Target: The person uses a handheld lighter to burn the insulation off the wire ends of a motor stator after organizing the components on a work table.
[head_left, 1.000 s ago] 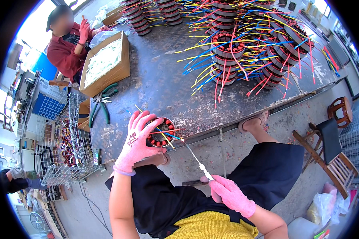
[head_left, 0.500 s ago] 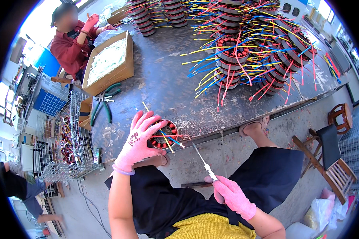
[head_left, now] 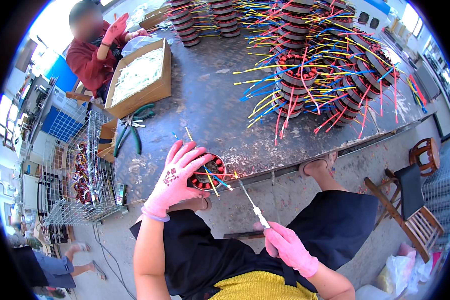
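My left hand point(head_left: 171, 175), in a pink glove, rests over a motor stator point(head_left: 222, 181) at the table's near edge. Its fingers lie across the left side of the ring and the thumb is below, steadying it. The stator is a dark ring with red windings, and red, blue and yellow leads stick out of it. My right hand point(head_left: 289, 246), also gloved in pink, is closed round a slim tool with a white grip and thin metal tube point(head_left: 251, 197). The tube's tip is near the red lead's end, where a small orange glow point(head_left: 236, 175) shows.
Stacks of wired stators point(head_left: 297, 75) fill the table's far right. Green-handled pliers point(head_left: 134, 127) lie by a cardboard box of white pieces point(head_left: 137, 75). A wire basket point(head_left: 87, 175) stands left. A co-worker point(head_left: 92, 55) sits at far left; a wooden chair point(head_left: 410, 205) is right.
An orange glow has appeared at the red lead's end. My right hand and the tool have shifted slightly left. A passer-by at the far left has moved further into view.
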`<action>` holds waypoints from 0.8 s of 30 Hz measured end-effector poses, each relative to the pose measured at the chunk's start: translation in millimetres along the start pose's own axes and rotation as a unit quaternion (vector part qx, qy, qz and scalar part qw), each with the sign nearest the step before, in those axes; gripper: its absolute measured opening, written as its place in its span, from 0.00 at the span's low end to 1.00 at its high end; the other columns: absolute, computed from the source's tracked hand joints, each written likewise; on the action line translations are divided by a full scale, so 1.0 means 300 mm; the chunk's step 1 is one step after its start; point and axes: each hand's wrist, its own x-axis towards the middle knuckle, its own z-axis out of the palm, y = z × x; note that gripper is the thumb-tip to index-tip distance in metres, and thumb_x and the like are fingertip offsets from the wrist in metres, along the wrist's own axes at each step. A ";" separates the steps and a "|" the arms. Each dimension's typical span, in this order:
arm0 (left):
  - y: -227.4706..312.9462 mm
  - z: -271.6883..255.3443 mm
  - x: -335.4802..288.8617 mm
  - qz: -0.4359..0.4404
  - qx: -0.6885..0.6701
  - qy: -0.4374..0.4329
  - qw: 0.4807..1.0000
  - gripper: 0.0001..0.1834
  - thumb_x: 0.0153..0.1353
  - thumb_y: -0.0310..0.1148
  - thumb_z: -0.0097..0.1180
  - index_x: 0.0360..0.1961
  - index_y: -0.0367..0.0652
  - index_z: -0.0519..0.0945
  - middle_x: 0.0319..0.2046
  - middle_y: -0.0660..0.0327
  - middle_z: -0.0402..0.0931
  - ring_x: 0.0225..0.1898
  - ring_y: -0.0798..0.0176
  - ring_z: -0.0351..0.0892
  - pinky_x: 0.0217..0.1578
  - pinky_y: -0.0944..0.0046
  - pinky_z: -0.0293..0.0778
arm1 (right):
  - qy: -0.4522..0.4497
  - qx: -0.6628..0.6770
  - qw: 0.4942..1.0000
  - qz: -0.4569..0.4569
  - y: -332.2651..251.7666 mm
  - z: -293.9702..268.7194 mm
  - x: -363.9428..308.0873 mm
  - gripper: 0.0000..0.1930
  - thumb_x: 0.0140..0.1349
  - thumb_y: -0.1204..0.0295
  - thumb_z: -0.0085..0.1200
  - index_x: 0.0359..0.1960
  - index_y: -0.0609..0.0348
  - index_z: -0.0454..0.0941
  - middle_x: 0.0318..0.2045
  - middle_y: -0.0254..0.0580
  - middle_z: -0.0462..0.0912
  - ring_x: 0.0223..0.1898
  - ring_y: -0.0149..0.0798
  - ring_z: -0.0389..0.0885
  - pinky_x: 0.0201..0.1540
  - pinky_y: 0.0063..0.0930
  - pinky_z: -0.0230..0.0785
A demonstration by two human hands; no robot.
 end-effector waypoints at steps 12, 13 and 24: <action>-0.003 0.001 0.004 0.001 -0.003 -0.003 1.000 0.49 0.30 0.48 0.73 0.60 0.50 0.72 0.61 0.58 0.67 0.67 0.47 0.57 0.69 0.44 0.45 | -0.011 0.035 0.999 0.002 0.008 -0.010 -0.007 0.19 0.72 0.64 0.41 0.58 0.63 0.70 0.19 0.27 0.68 0.21 0.21 0.64 0.24 0.17 0.56; -0.003 0.001 0.000 -0.002 -0.003 -0.004 1.000 0.49 0.30 0.47 0.73 0.60 0.50 0.72 0.61 0.58 0.67 0.67 0.47 0.57 0.69 0.44 0.45 | -0.010 0.044 0.999 0.004 0.008 -0.002 -0.005 0.20 0.72 0.64 0.42 0.58 0.63 0.70 0.20 0.27 0.69 0.21 0.21 0.64 0.25 0.17 0.56; 0.003 -0.006 0.007 -0.003 -0.011 -0.008 1.000 0.49 0.28 0.42 0.73 0.60 0.49 0.72 0.62 0.59 0.67 0.67 0.49 0.57 0.70 0.45 0.45 | -0.011 0.058 0.998 0.008 0.022 -0.007 -0.005 0.20 0.72 0.64 0.42 0.59 0.63 0.69 0.20 0.27 0.68 0.22 0.21 0.64 0.25 0.17 0.56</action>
